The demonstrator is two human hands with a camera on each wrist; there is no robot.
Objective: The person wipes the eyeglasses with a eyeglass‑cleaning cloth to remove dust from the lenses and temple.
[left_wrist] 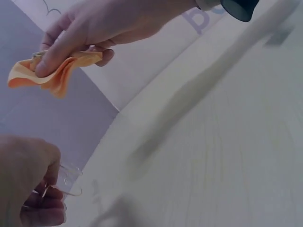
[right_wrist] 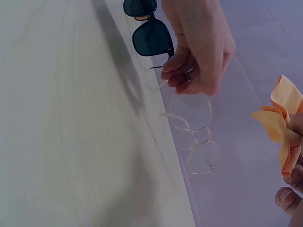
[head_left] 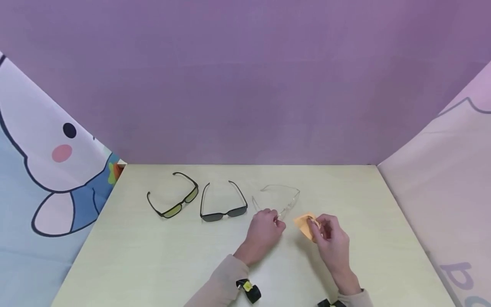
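Note:
My left hand (head_left: pixel 264 232) pinches the clear-framed glasses (head_left: pixel 294 199) near one side of the frame. In the right wrist view, that left hand (right_wrist: pixel 201 52) has fingertips on one side of the glasses (right_wrist: pixel 204 157), both round lenses showing. My right hand (head_left: pixel 334 247) holds a crumpled orange cloth (head_left: pixel 304 224) between thumb and fingers, to the right of the glasses and apart from them. The left wrist view shows the cloth (left_wrist: pixel 61 78) hanging in folds from the right hand (left_wrist: pixel 109 23), above the left hand (left_wrist: pixel 28 175).
Black-framed glasses with dark lenses (head_left: pixel 213 217) lie on the pale table (head_left: pixel 153 260) left of my left hand. Farther left lie black-framed glasses with yellow-green lenses (head_left: pixel 174 210). A purple cloth wall (head_left: pixel 245 106) rises behind the table, with printed cloths on both sides.

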